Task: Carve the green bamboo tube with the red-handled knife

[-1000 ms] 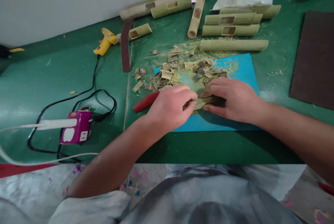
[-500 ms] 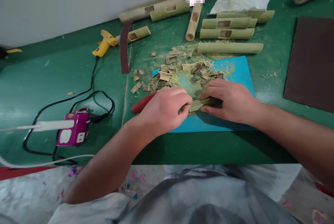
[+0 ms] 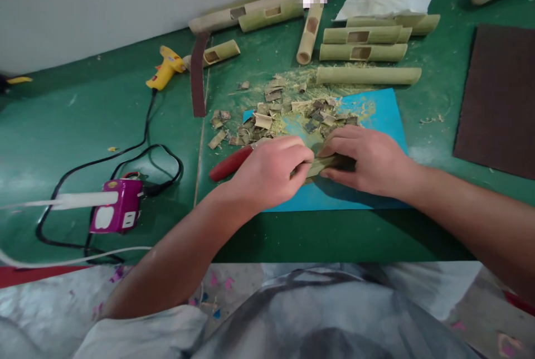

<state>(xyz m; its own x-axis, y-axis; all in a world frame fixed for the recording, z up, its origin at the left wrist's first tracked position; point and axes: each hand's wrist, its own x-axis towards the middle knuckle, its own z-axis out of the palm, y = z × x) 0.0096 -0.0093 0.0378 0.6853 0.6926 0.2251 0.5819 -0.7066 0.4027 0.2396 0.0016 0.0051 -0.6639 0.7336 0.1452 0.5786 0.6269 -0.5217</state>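
Observation:
A pale green bamboo piece [image 3: 321, 165] lies low over a blue sheet [image 3: 346, 198] on the green table. My right hand [image 3: 365, 159] holds its right part, thumb on the near side and fingers on the far side. Curled at its left end is my left hand [image 3: 282, 170], closed with the fingers pressed together; whatever they pinch is hidden. A tool's red handle [image 3: 231, 164] sticks out from beneath the left hand, and its other end cannot be seen. Bamboo chips [image 3: 263, 120] and fine shavings are scattered just beyond both hands.
Several cut bamboo tubes [image 3: 363, 52] lie along the back, some with square windows. A yellow glue gun [image 3: 168, 66] is at left, its black cord running to a purple power adapter [image 3: 121, 205]. A brown strip [image 3: 198, 80] and a dark brown sheet [image 3: 497, 102] flank the work.
My left hand has slid a little to the right along the bamboo piece, closer to my right hand. More of the red handle shows. The right hand stays in place.

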